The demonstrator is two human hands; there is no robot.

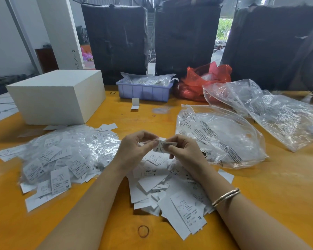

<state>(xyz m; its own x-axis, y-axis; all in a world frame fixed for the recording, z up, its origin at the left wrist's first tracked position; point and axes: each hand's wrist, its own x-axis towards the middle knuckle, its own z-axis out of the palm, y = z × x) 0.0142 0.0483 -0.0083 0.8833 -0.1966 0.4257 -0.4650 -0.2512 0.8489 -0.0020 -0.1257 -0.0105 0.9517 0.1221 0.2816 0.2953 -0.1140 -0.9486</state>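
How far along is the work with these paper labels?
Seemingly done: the heap of bagged labels on the left. In hand: the left hand and right hand pinch one label. Left to do: the pile of loose labels beneath the hands.

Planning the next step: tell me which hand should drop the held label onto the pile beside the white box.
Left, probably. The left hand pinches the label too, and that pile lies on its side; the right hand would have to cross over.
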